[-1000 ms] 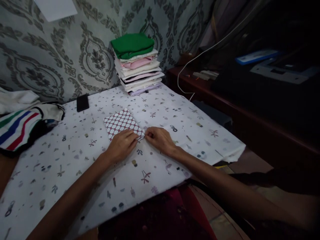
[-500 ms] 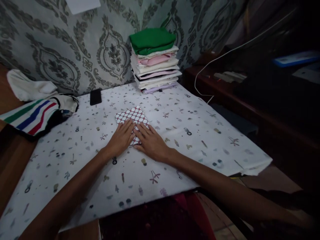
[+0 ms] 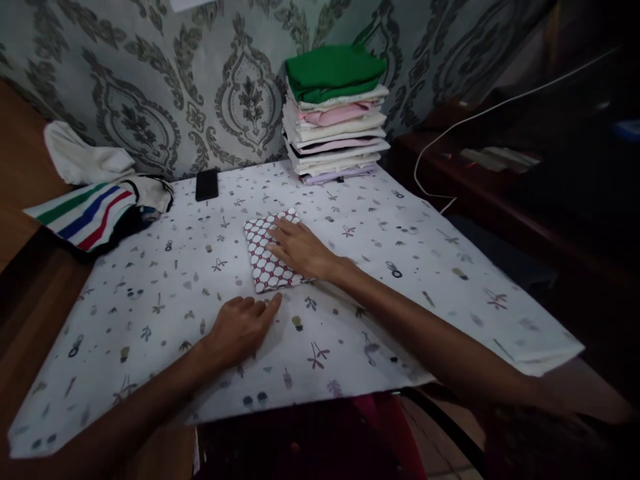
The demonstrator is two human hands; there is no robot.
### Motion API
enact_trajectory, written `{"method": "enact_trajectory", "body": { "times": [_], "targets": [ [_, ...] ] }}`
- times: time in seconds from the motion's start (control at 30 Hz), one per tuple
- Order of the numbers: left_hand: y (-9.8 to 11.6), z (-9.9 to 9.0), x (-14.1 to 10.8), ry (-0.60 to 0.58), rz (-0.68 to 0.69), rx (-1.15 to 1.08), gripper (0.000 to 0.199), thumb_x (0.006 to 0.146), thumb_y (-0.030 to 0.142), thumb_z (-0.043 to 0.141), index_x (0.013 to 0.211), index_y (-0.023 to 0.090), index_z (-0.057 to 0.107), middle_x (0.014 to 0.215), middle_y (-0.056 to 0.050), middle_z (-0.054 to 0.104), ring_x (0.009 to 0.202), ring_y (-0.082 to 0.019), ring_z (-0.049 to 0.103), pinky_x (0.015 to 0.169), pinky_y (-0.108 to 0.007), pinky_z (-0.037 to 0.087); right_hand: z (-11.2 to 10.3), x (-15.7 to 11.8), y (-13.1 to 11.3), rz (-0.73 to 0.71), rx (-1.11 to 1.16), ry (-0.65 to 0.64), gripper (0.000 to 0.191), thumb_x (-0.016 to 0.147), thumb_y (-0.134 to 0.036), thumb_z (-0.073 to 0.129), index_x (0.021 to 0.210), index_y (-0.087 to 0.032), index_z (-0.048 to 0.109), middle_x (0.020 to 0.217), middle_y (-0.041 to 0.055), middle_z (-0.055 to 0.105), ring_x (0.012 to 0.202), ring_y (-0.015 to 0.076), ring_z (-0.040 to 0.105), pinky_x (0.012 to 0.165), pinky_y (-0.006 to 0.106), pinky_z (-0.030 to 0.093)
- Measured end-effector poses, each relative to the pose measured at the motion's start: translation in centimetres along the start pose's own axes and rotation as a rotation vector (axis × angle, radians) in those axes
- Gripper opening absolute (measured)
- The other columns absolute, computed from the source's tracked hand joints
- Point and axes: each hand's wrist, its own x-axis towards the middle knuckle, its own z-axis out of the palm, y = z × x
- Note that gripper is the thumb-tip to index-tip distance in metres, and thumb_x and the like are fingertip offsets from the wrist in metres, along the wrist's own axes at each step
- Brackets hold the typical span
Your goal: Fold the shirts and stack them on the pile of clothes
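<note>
A folded cloth point(image 3: 265, 253), white with a red and dark lattice pattern, lies flat on the patterned white tablecloth point(image 3: 370, 320). My right hand point(image 3: 300, 250) rests across its right part, palm down with the fingers stretched out, hiding some of the pattern. Just in front of the cloth's near edge is my left hand point(image 3: 243, 327), low over the table. Its fingers are curled under, while one digit points towards the cloth's near edge; I see nothing held in it.
A tall stack of folded clothes point(image 3: 335, 127), green on top, stands at the back by the wall. A black phone point(image 3: 207, 185) lies left of it. Rumpled striped clothing point(image 3: 90, 213) sits at the left edge. A white cable point(image 3: 435, 137) hangs on the right.
My left hand has come off the folded cloth and drawn back towards me, its fingers curling. My right hand remains on the cloth, a little farther forward. The view has shifted slightly.
</note>
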Motion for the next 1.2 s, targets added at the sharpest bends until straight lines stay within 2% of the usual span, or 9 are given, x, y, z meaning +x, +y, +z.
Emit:
{"method": "enact_trajectory", "body": {
  "times": [0.1,0.2,0.5,0.67,0.83,0.93,1.0,1.1,1.2],
  "targets": [
    [1.4,-0.4,0.8,-0.26,-0.131,0.026,0.058,0.085,0.001,0.046,0.142,0.01,0.051,0.075,-0.008,0.073,0.068,-0.022,0.069,0.06,-0.031,0.052,1.4,2.9,0.0,0.013,-0.046,-0.079,0.053,0.104,-0.046,0.034,0.147,-0.016,0.046,0.161,0.0139,0.033,0.151,0.0286,0.022,0.121,0.051,0.019],
    [2.0,-1.0,1.9,-0.377,-0.229,0.018,0.059,0.087,0.001,0.044,0.146,0.008,0.044,0.082,-0.011,0.074,0.07,-0.023,0.071,0.06,-0.031,0.051,2.9,4.2,0.0,0.048,-0.067,-0.101,0.056,0.104,-0.05,0.033,0.15,-0.02,0.042,0.163,0.0117,0.03,0.152,0.0297,0.019,0.122,0.054,0.013],
    [2.4,-2.0,1.2,-0.404,-0.274,0.092,0.052,0.086,-0.001,0.047,0.138,0.001,0.052,0.078,-0.018,0.072,0.066,-0.026,0.071,0.056,-0.032,0.048,4.0,4.1,0.3,0.08,-0.099,-0.09,0.061,0.1,-0.059,0.035,0.153,-0.028,0.04,0.164,0.0076,0.028,0.153,0.0335,0.016,0.122,0.057,0.008],
    [2.7,-1.9,0.3,-0.357,-0.31,0.066,0.053,0.084,-0.002,0.048,0.137,0.003,0.055,0.073,-0.015,0.071,0.062,-0.025,0.069,0.056,-0.033,0.048,4.1,4.1,0.3,0.078,-0.111,-0.068,0.061,0.1,-0.06,0.036,0.152,-0.029,0.041,0.164,0.0056,0.029,0.152,0.0328,0.017,0.122,0.056,0.009],
    [2.2,-3.7,0.0,-0.447,-0.293,-0.02,0.043,0.081,0.001,0.053,0.123,0.008,0.061,0.073,-0.012,0.072,0.063,-0.027,0.069,0.054,-0.033,0.047,4.0,4.1,0.3,0.081,-0.105,-0.087,0.061,0.1,-0.059,0.035,0.152,-0.027,0.041,0.164,0.0068,0.028,0.153,0.0324,0.016,0.123,0.055,0.007],
    [0.2,-4.9,0.3,-0.389,-0.319,-0.1,0.018,0.09,0.014,0.049,0.096,0.016,0.066,0.068,-0.008,0.071,0.06,-0.025,0.068,0.055,-0.033,0.046,3.6,3.9,0.0,0.066,-0.107,-0.073,0.061,0.101,-0.056,0.037,0.152,-0.023,0.041,0.164,0.0108,0.029,0.153,0.0331,0.017,0.122,0.056,0.009],
    [-2.5,-4.6,1.1,-0.22,-0.404,-0.136,0.024,0.097,0.024,0.042,0.095,0.02,0.065,0.069,-0.006,0.071,0.063,-0.024,0.067,0.059,-0.032,0.046,3.2,3.5,-0.6,0.051,-0.11,-0.062,0.059,0.101,-0.051,0.04,0.151,-0.02,0.042,0.163,0.0141,0.03,0.152,0.0328,0.019,0.122,0.057,0.012],
    [-8.2,-2.5,3.2,0.045,-0.53,-0.312,0.025,0.095,0.028,0.044,0.11,0.022,0.064,0.076,-0.003,0.07,0.072,-0.021,0.067,0.065,-0.029,0.046,2.6,2.1,-1.6,0.006,-0.12,-0.044,0.055,0.101,-0.044,0.042,0.149,-0.018,0.045,0.162,0.0159,0.03,0.152,0.0313,0.021,0.12,0.059,0.017],
    [-14.0,0.2,6.4,0.165,-0.622,-0.584,0.024,0.088,0.023,0.047,0.104,0.017,0.065,0.081,-0.003,0.068,0.071,-0.017,0.063,0.068,-0.027,0.047,2.6,0.4,-2.0,0.005,-0.148,-0.032,0.057,0.1,-0.045,0.044,0.148,-0.015,0.045,0.162,0.0179,0.029,0.152,0.0328,0.02,0.119,0.063,0.017]
  ]
}}
